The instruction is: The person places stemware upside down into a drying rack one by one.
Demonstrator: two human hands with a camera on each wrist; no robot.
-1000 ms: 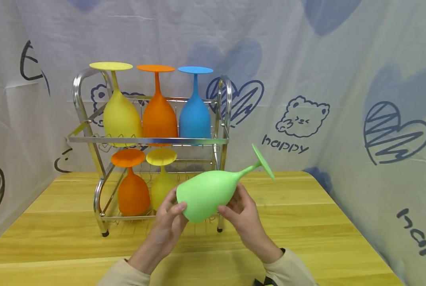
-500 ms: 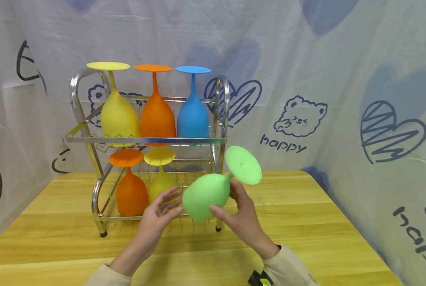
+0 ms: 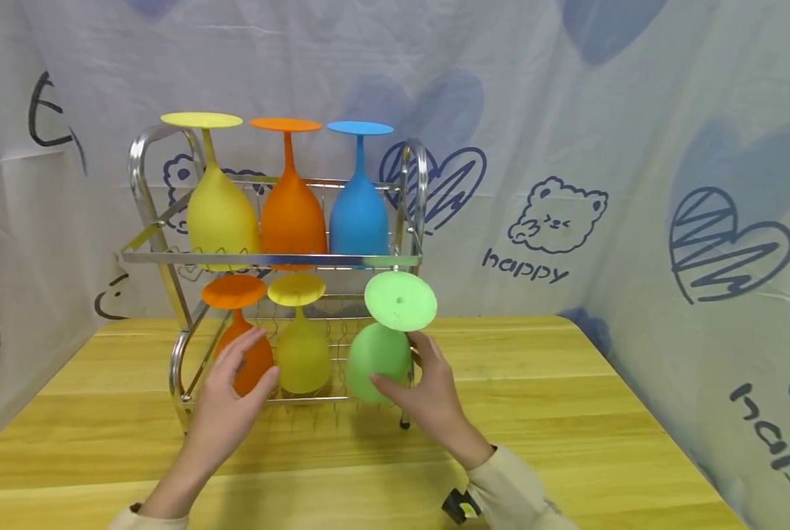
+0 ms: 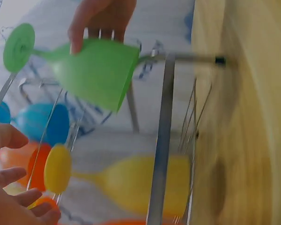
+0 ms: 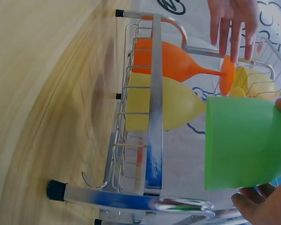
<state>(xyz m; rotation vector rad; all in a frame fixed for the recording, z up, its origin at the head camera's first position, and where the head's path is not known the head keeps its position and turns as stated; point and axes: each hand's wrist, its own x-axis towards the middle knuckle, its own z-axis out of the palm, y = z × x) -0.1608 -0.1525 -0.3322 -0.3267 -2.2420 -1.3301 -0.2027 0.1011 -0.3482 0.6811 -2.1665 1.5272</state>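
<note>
My right hand [image 3: 431,394] grips the bowl of a green wine glass [image 3: 378,361] held upside down, its foot tipped toward me, at the right front of the two-tier metal rack [image 3: 275,260]. In the right wrist view the glass's rim stands apart from the lower rail. My left hand [image 3: 225,405] has its fingers spread and holds nothing; it is in front of the orange wine glass [image 3: 234,294] on the lower tier. Beside that orange one stands a yellow wine glass [image 3: 302,361], also upside down.
On the upper tier stand a yellow glass [image 3: 222,213], an orange glass [image 3: 293,217] and a blue glass [image 3: 359,213], all inverted. The rack stands on a wooden table [image 3: 534,412]. A printed cloth [image 3: 540,110] hangs behind and at the sides.
My left hand has let go of the green wine glass and moved left. The right hand has turned the glass more upright, foot up, and brought it to the lower tier's right side.
</note>
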